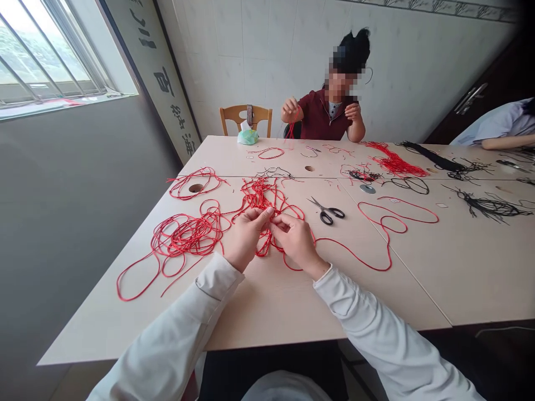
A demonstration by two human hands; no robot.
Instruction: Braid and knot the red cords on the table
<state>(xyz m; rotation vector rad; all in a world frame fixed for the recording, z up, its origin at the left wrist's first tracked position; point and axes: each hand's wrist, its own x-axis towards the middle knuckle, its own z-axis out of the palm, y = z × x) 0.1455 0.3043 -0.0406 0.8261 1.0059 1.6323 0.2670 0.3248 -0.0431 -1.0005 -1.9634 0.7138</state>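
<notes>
My left hand (249, 233) and my right hand (295, 238) meet above the table, thumbs and fingers pinched together on red cord. The exact spot they grip is hidden by the fingertips. Just beyond and under them lies a bundle of braided red cord (258, 192), with loops showing below the hands. A loose coil of red cord (186, 236) rests to the left of my left hand. From near my right hand, a single red cord (355, 248) winds off to the right. Black-handled scissors (326, 211) lie partly open beyond my right hand.
Across the pale table (267, 312) sits a person (324, 117) holding red cords. Red strands (399, 162) and black cords (493, 207) lie to the right. A tissue pack (248, 136) stands at the far edge. Another red coil (196, 184) surrounds a table hole. At far right, another person's arm (505, 142) shows.
</notes>
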